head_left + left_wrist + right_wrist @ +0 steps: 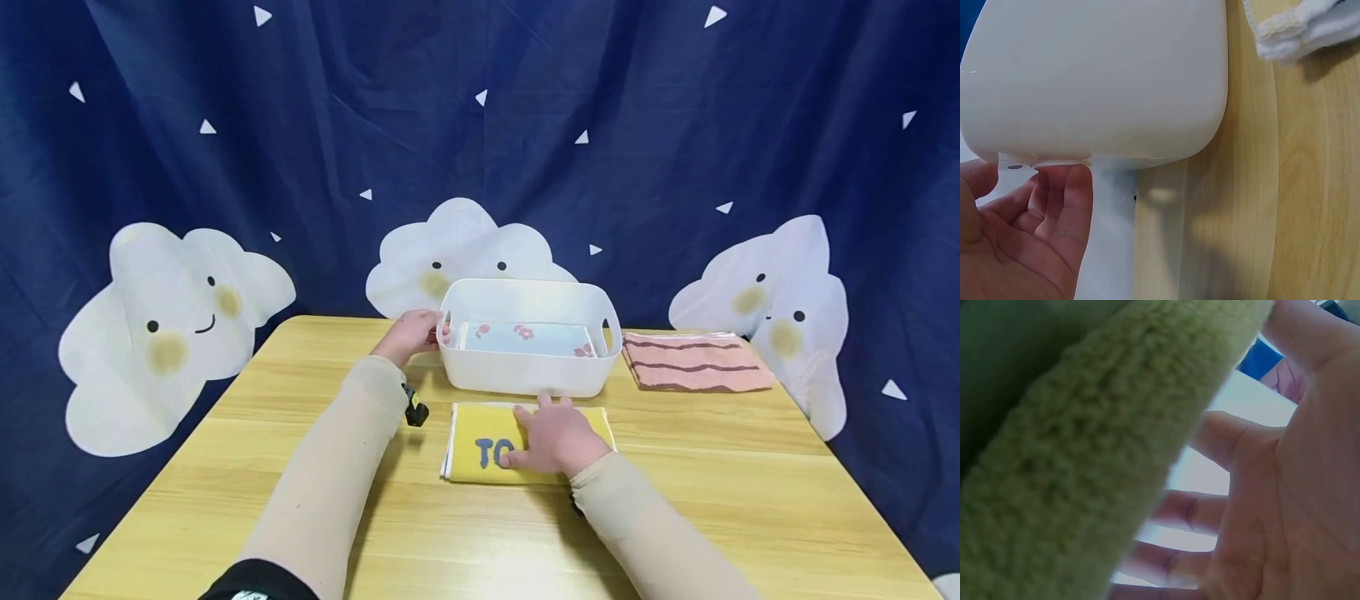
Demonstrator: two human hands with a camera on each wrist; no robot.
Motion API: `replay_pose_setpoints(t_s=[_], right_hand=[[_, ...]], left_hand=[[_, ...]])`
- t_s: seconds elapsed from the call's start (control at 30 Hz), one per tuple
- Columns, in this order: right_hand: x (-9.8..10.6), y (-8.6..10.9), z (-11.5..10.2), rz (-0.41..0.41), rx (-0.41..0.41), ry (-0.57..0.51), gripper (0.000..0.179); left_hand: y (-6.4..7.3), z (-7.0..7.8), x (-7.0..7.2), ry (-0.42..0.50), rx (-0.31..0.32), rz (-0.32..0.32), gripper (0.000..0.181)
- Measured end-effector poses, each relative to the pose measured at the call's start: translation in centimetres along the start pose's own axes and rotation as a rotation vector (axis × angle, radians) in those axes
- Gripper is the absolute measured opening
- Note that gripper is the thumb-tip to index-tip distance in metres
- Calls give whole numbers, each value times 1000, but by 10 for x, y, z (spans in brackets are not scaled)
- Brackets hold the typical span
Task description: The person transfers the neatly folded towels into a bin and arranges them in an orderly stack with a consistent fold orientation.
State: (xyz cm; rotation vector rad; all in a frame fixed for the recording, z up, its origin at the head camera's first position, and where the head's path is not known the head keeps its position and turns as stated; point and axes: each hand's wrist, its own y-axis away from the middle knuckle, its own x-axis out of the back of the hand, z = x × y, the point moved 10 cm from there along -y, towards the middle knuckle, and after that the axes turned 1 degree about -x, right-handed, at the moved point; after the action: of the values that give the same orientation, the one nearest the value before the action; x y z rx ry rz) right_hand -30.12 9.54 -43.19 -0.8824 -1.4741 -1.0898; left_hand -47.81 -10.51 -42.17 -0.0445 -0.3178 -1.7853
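A white plastic basket (525, 377) stands upright near the back of the table. My left hand (411, 335) grips its left end, the fingers curled at the handle hole; in the left wrist view, the left hand (1035, 231) has its thumb at the rim of the basket (1104, 75). Inside lies a folded light-blue cloth with pink flowers (551, 339). Just in front of the basket is a folded yellow towel (471, 421) with blue lettering. My right hand (558, 435) rests on it with fingers spread. Close up in the right wrist view, the towel (1085, 444) partly hides those fingers.
A folded pink towel with dark wavy stripes (697, 362) lies right of the basket at the table's edge. The wooden table (300, 517) extends to both sides. Behind it hangs a dark blue curtain (420, 125) with white clouds.
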Motion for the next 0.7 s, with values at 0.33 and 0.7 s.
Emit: replay_pose_setpoints(t_s=[0.33, 0.7], right_hand=[[-1, 3, 3, 18, 24, -20, 88], [5, 9, 19, 40, 63, -79, 77]], left_hand=[[11, 7, 1, -117, -52, 37, 46], [36, 16, 1, -206, -130, 105, 50]])
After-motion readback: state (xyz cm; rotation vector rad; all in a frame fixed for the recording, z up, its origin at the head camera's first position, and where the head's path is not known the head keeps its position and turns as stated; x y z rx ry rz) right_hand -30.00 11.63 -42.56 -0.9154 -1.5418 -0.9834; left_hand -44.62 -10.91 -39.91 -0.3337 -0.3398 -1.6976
